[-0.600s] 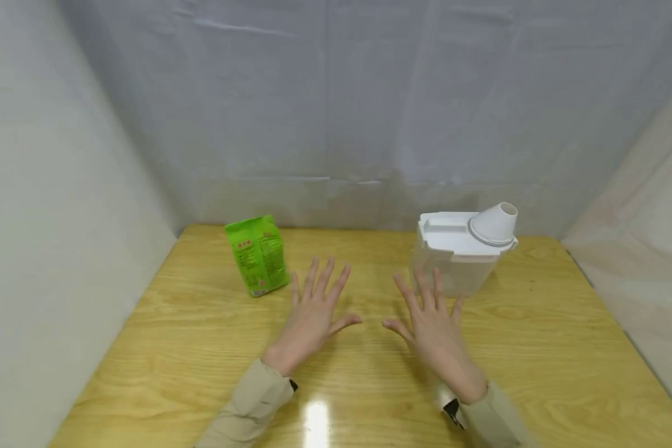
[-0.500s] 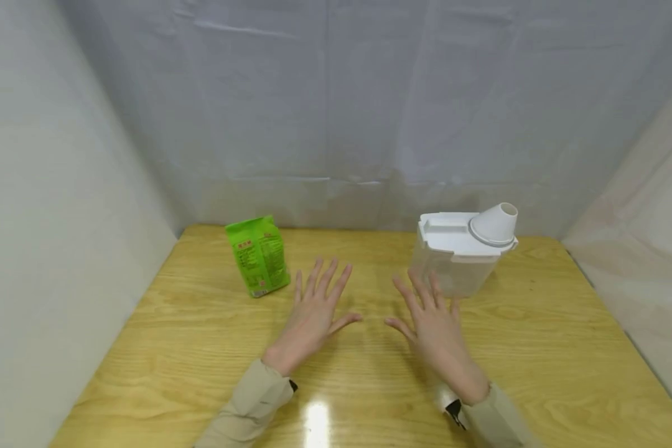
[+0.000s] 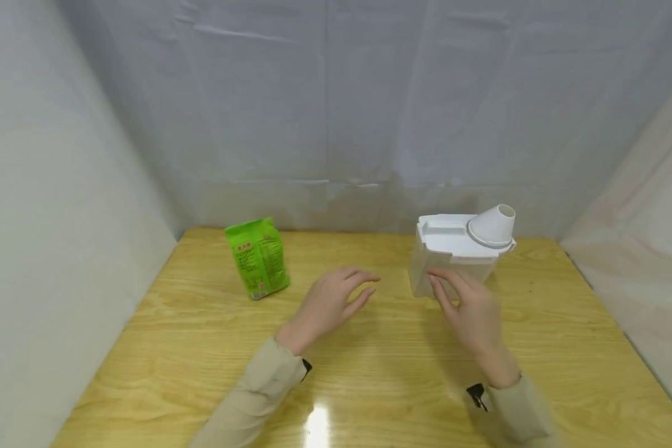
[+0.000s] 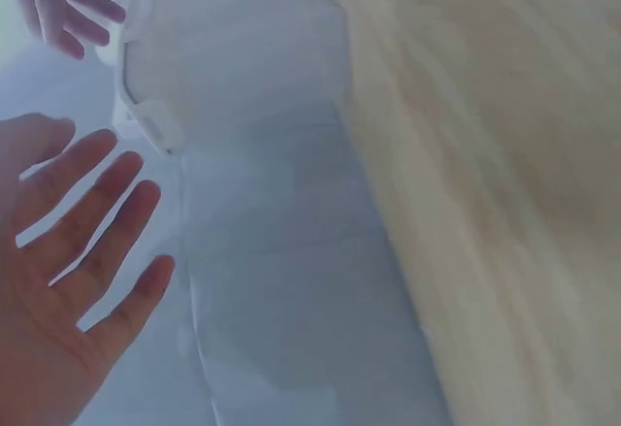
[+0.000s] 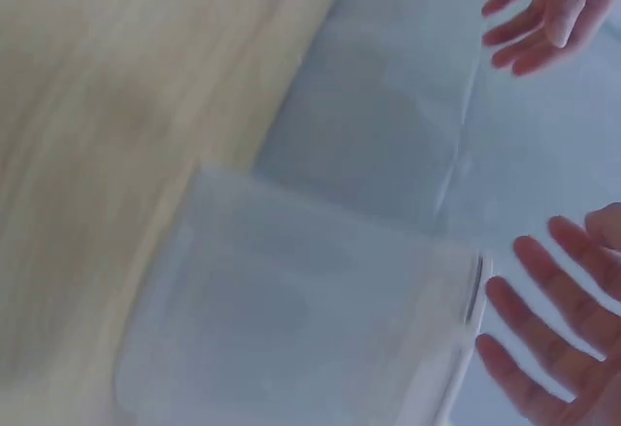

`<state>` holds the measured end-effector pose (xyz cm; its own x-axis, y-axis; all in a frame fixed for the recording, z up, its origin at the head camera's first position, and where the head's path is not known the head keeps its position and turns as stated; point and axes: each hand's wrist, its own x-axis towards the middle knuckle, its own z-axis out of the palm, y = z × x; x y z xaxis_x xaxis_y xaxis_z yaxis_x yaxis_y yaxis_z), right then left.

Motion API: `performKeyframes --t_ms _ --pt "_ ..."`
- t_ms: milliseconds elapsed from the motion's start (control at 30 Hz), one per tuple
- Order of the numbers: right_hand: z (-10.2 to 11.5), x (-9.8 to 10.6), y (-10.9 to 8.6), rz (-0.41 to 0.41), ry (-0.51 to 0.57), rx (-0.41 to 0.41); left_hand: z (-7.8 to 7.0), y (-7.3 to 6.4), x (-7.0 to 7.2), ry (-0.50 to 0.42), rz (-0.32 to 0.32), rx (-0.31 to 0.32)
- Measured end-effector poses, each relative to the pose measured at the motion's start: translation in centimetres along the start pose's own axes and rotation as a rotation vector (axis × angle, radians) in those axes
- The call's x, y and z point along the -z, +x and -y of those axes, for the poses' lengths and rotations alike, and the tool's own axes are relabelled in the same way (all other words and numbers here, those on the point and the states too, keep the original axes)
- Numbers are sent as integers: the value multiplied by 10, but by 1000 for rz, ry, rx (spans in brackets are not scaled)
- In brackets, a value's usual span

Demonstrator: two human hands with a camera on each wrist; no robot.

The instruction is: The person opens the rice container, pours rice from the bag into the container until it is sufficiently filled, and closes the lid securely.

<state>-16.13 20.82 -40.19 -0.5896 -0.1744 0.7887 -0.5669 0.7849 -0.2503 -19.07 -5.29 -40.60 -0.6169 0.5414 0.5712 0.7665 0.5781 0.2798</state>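
Note:
My left hand hovers over the middle of the table, holding nothing, its fingers loosely bent and apart from the thumb. To its left stands a bright green printed bag, not touched. My right hand is in front of a translucent storage container with a white lid and a cone-shaped white spout. In the right wrist view, the fingers of that right hand are spread beside the container, with nothing held. The left wrist view has the left palm bare, fingers apart.
A wooden table carries the bag and the container near its back edge. Grey sheeting hangs behind, with pale side walls at left and right. Light glares on the table near the front.
Both hands, earlier flat with fingers spread wide, have turned and bent their fingers. The right hand has shifted right toward the container's front; the left has moved slightly right. Bag and container stay put.

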Motion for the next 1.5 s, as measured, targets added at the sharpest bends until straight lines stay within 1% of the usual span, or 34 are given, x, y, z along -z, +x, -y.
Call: performKeyframes --t_ms 67,133,233,300,400,467,533,633,733,833,1000,1100,1167,1267,1500 --pt "-7 6 4 -52 -19 -1 -2 11 0 -14 -30 -5" --pt "-15 11 8 -111 -41 -3 -4 21 -1 -19 -51 3" --pt "-29 19 13 -179 -77 -43 -6 35 -6 -9 -75 20" --pt "-38 24 15 -207 -92 -93 -5 44 -12 2 -81 35" --pt "-52 31 17 -230 -129 -190 -6 57 -22 13 -78 71" --pt "-60 35 18 -240 -143 -264 -8 66 -29 12 -61 106" --pt "-69 39 17 -233 -156 -325 -11 75 -34 1 -38 141" --pt "-82 42 17 -193 -154 -371 -17 87 -43 -6 2 176" --pt "-96 40 17 -126 -148 -367 -23 96 -52 3 39 190" --pt "-107 37 18 -59 -151 -371 -28 105 -62 59 77 196" --pt "-121 32 17 25 -190 -359 -32 115 -78 137 120 257" --pt "-127 29 15 63 -234 -327 -33 119 -86 146 128 287" --pt "-128 28 14 73 -253 -309 -32 120 -90 149 125 292" --pt "-129 26 16 72 -250 -293 -31 121 -93 131 122 301" --pt "-129 24 18 36 -238 -258 -28 125 -91 127 123 287"
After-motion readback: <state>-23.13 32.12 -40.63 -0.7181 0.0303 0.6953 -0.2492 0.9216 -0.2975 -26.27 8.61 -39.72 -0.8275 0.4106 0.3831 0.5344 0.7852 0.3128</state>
